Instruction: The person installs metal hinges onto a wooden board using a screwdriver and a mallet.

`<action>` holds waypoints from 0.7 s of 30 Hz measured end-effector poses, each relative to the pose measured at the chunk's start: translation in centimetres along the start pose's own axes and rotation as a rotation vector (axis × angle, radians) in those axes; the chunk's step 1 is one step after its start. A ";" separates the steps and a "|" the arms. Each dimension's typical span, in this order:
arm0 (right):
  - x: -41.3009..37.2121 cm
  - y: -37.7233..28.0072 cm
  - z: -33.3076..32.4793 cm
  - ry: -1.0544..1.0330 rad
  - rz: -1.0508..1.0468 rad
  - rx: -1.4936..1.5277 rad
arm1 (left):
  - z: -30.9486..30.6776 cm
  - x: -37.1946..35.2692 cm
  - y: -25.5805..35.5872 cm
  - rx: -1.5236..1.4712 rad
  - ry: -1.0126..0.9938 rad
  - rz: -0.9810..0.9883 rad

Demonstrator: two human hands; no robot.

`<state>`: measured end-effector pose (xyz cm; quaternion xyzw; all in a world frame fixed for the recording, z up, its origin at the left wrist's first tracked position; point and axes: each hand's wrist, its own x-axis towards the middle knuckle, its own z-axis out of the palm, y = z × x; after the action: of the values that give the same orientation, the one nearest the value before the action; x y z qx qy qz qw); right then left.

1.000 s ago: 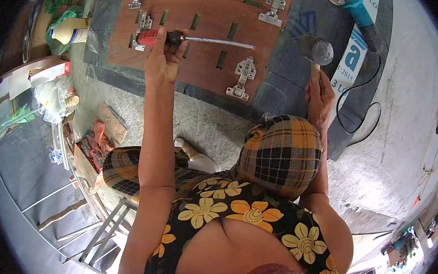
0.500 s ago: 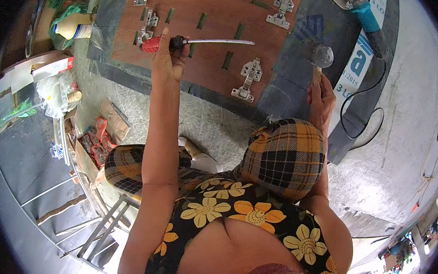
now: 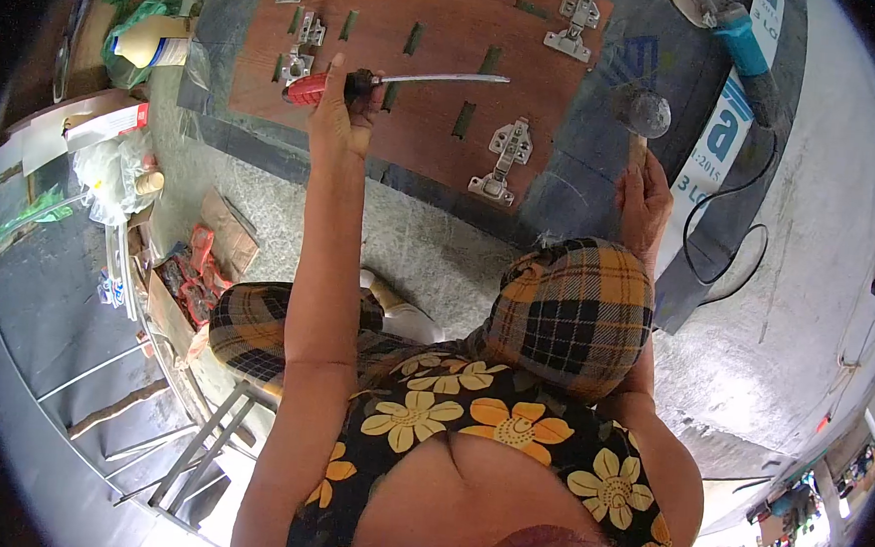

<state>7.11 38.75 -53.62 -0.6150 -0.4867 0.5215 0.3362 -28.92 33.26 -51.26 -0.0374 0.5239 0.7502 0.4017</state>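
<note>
My left hand (image 3: pixel 342 117) is closed round a screwdriver (image 3: pixel 308 89) with a red and black handle. Its long metal shaft points right, above a brown wooden board (image 3: pixel 425 157). In my right hand (image 3: pixel 646 196) is the wooden handle of a mallet (image 3: pixel 649 116), whose dark head has a pale round face. The mallet is over the grey sheet, right of the board. Metal cabinet hinges lie on the board: one hinge (image 3: pixel 503 160) near its lower right corner, another hinge (image 3: pixel 573 23) at the upper right, and more at the left. Several dark green slots mark the board between them.
A teal power tool (image 3: pixel 740 43) with a black cable (image 3: pixel 688 234) lies on the grey sheet (image 3: pixel 573 182) at the right. At the left are a glue bottle (image 3: pixel 141 48), a plastic bag (image 3: pixel 113 175), red items (image 3: pixel 197 277) in a box, and a metal frame (image 3: pixel 196 449).
The board and hinges appear slightly further right and lower as the view shifts a little. Both hands keep their hold on the screwdriver and the mallet.
</note>
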 end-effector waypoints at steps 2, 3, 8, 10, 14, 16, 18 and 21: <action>-0.1 -0.4 0.1 -0.005 0.007 -0.002 | -0.2 0.1 0.0 0.000 0.008 0.006; 0.0 -0.3 0.2 -0.001 0.000 -0.012 | 0.0 0.0 -0.1 0.001 0.021 0.019; 0.1 -0.1 0.5 -0.011 -0.016 -0.012 | 0.2 -0.1 -0.3 0.032 0.041 0.069; 0.1 0.0 0.3 -0.007 -0.016 -0.025 | 0.5 -0.6 -0.2 0.049 0.030 0.103; 0.2 0.1 0.4 0.015 -0.004 -0.032 | 1.4 -1.3 0.1 0.129 -0.019 0.219; 0.1 -0.1 0.3 0.013 -0.007 -0.023 | 2.7 -2.3 0.6 0.165 -0.036 0.290; 0.2 -0.1 0.2 0.001 -0.022 -0.018 | 3.2 -2.2 0.6 0.173 -0.037 0.354; 0.1 0.2 0.0 -0.012 -0.037 -0.012 | 4.0 -2.3 1.0 0.238 -0.086 0.412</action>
<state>7.19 38.78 -53.79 -0.6046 -0.5033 0.5159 0.3389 -26.49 35.12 -47.58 0.1495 0.5875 0.7503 0.2638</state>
